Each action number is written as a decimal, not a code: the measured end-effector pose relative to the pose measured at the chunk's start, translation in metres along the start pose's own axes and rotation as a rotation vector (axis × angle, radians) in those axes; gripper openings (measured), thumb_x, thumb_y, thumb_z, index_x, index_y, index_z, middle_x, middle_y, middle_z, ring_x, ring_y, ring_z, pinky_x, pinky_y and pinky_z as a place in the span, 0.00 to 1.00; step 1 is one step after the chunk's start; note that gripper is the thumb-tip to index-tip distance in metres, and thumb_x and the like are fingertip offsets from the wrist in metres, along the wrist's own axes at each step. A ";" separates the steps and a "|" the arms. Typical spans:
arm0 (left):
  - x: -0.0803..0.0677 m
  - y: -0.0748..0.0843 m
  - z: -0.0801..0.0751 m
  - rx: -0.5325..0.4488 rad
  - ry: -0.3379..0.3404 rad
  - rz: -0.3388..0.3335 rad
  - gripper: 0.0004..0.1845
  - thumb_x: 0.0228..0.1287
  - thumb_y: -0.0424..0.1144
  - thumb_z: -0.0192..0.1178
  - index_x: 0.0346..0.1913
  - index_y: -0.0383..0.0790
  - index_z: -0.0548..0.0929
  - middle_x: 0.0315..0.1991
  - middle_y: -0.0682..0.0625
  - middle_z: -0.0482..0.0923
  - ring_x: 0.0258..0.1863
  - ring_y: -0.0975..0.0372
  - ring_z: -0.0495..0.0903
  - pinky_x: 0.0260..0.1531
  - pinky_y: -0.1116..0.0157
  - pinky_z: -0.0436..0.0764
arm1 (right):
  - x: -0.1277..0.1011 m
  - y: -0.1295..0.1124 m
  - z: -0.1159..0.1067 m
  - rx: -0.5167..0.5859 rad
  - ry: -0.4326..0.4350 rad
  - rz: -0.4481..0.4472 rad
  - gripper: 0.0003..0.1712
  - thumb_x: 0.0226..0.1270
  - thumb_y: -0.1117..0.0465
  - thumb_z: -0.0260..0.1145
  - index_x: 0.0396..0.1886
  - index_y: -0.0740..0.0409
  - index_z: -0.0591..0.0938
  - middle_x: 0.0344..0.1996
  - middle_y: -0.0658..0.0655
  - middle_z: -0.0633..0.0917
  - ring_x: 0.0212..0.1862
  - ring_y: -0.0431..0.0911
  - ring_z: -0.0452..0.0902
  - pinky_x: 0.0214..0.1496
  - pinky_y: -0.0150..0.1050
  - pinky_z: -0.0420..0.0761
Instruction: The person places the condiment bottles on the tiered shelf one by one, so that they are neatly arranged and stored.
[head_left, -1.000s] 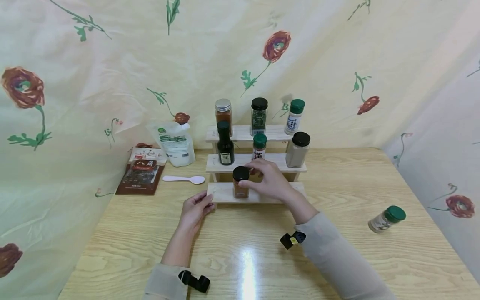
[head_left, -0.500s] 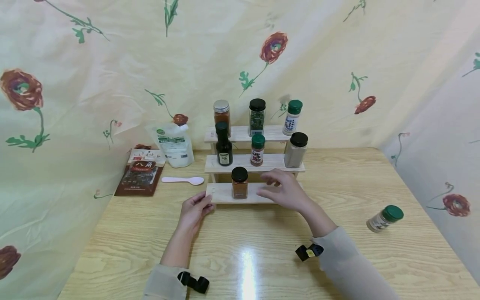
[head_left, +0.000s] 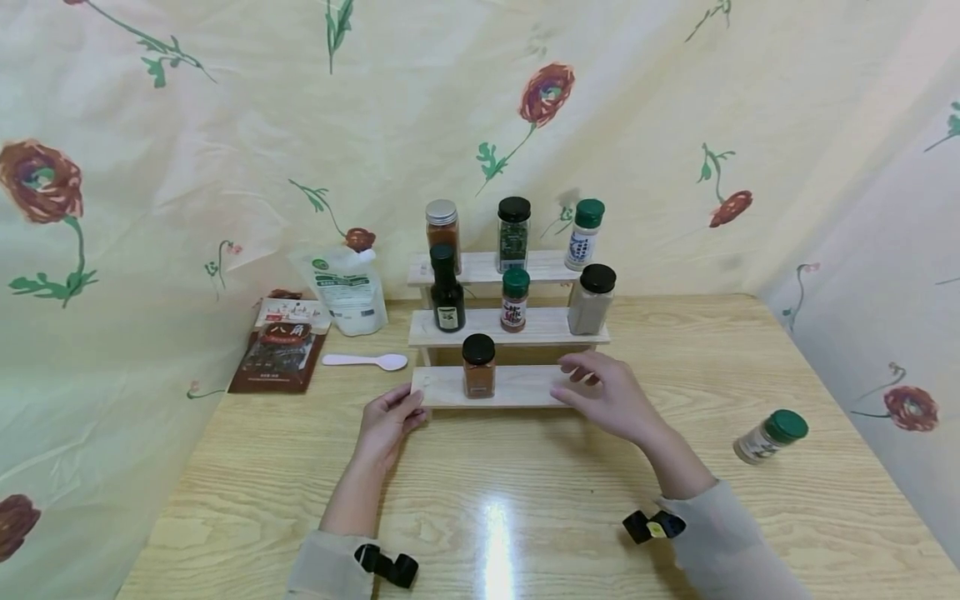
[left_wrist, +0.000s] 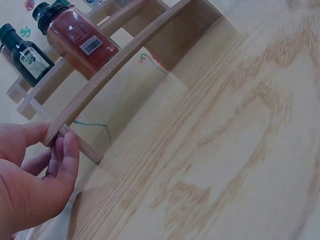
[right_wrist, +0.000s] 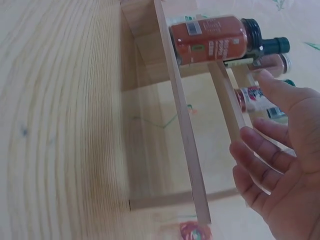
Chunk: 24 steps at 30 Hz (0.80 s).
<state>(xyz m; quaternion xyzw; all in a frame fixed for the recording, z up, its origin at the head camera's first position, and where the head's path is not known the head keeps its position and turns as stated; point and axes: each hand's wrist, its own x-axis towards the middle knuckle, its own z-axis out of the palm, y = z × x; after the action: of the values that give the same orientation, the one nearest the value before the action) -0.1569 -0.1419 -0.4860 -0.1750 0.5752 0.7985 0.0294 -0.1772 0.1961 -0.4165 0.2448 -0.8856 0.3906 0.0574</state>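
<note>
My left hand (head_left: pixel 390 425) grips the left end of the lowest step of a three-step wooden rack (head_left: pixel 532 388), thumb on top and fingers beneath, as the left wrist view shows. On that step stands a black-lidded jar of red-brown spice (head_left: pixel 479 368), upright and left of the middle. My right hand (head_left: pixel 611 392) hovers by the step's right end with fingers loosely bent and nothing between them. The middle step holds a dark sauce bottle (head_left: pixel 447 292), a green-capped spice jar (head_left: pixel 514 302) and a black-lidded jar of greyish powder (head_left: pixel 592 302).
On the top step are a silver-lidded jar (head_left: pixel 442 225), a jar of green herbs (head_left: pixel 513 237) and a green-capped white jar (head_left: pixel 584 237). A white pouch (head_left: pixel 348 292), brown packet (head_left: pixel 281 346) and white spoon (head_left: pixel 365 361) lie left. Another green-capped jar (head_left: pixel 771 436) tilts at right.
My right hand has let go of the spice jar on the lowest step and moved right, away from it. My left hand has kept its grip on the rack.
</note>
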 end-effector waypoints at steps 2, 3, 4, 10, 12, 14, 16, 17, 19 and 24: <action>0.000 0.000 0.000 -0.001 -0.001 -0.001 0.23 0.71 0.27 0.61 0.65 0.20 0.72 0.41 0.44 0.79 0.32 0.65 0.84 0.37 0.72 0.86 | -0.005 0.002 -0.004 -0.016 0.018 0.003 0.21 0.63 0.60 0.76 0.54 0.62 0.83 0.46 0.60 0.86 0.45 0.49 0.81 0.46 0.49 0.85; 0.000 0.000 0.000 0.000 -0.002 -0.001 0.24 0.71 0.27 0.61 0.65 0.20 0.71 0.42 0.44 0.79 0.32 0.65 0.83 0.38 0.71 0.86 | -0.007 0.004 -0.006 -0.025 0.031 0.003 0.21 0.63 0.60 0.76 0.54 0.62 0.83 0.46 0.61 0.86 0.45 0.49 0.81 0.45 0.49 0.85; 0.000 0.000 0.000 -0.002 -0.002 -0.002 0.23 0.71 0.27 0.61 0.65 0.20 0.71 0.42 0.44 0.79 0.32 0.64 0.83 0.38 0.71 0.86 | -0.010 0.006 -0.008 -0.035 0.046 0.000 0.21 0.63 0.61 0.76 0.54 0.63 0.83 0.46 0.61 0.86 0.44 0.49 0.81 0.44 0.49 0.85; 0.001 0.001 -0.001 -0.007 0.005 -0.001 0.23 0.71 0.26 0.60 0.65 0.20 0.71 0.42 0.44 0.79 0.32 0.65 0.83 0.37 0.72 0.86 | -0.023 0.013 -0.019 -0.083 0.118 0.003 0.22 0.62 0.62 0.77 0.55 0.63 0.83 0.45 0.61 0.87 0.44 0.51 0.82 0.41 0.47 0.85; 0.000 0.001 -0.001 -0.009 0.002 0.000 0.23 0.71 0.26 0.60 0.65 0.20 0.71 0.42 0.44 0.79 0.31 0.65 0.83 0.37 0.72 0.86 | -0.027 0.015 -0.024 -0.100 0.133 0.010 0.22 0.63 0.61 0.76 0.55 0.63 0.83 0.45 0.61 0.87 0.44 0.52 0.83 0.41 0.48 0.85; 0.000 0.001 -0.001 -0.012 -0.004 0.001 0.23 0.71 0.26 0.60 0.65 0.19 0.71 0.41 0.45 0.79 0.31 0.65 0.83 0.37 0.71 0.86 | -0.031 0.017 -0.029 -0.119 0.146 0.014 0.22 0.63 0.61 0.76 0.55 0.63 0.83 0.45 0.62 0.87 0.44 0.53 0.83 0.40 0.49 0.85; 0.000 0.001 -0.001 -0.014 -0.007 0.001 0.23 0.71 0.26 0.60 0.65 0.20 0.71 0.41 0.45 0.79 0.31 0.65 0.83 0.37 0.71 0.86 | -0.035 0.019 -0.034 -0.138 0.159 0.015 0.22 0.63 0.61 0.76 0.55 0.64 0.83 0.45 0.61 0.87 0.44 0.54 0.83 0.40 0.50 0.85; 0.000 0.001 -0.001 -0.014 -0.008 0.002 0.23 0.71 0.26 0.60 0.65 0.20 0.71 0.41 0.45 0.79 0.31 0.65 0.83 0.37 0.71 0.86 | -0.038 0.020 -0.037 -0.148 0.166 0.013 0.23 0.63 0.62 0.76 0.55 0.64 0.82 0.45 0.62 0.87 0.44 0.54 0.83 0.40 0.50 0.85; 0.000 0.000 -0.001 -0.017 -0.008 0.002 0.23 0.72 0.26 0.60 0.65 0.20 0.71 0.41 0.45 0.79 0.31 0.65 0.83 0.37 0.71 0.86 | -0.042 0.022 -0.044 -0.170 0.178 0.012 0.23 0.62 0.62 0.76 0.55 0.64 0.82 0.45 0.62 0.87 0.44 0.55 0.83 0.39 0.48 0.85; 0.000 0.001 -0.001 -0.020 -0.009 0.002 0.23 0.72 0.26 0.60 0.65 0.20 0.71 0.41 0.44 0.79 0.31 0.64 0.83 0.37 0.71 0.86 | -0.056 0.026 -0.063 -0.233 0.207 0.036 0.24 0.62 0.61 0.77 0.56 0.65 0.82 0.45 0.63 0.87 0.43 0.55 0.82 0.39 0.37 0.82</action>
<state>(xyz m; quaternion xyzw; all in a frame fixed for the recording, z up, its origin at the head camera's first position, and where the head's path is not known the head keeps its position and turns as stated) -0.1564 -0.1425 -0.4855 -0.1711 0.5670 0.8052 0.0297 -0.1463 0.2782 -0.4061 0.1792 -0.9184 0.3095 0.1692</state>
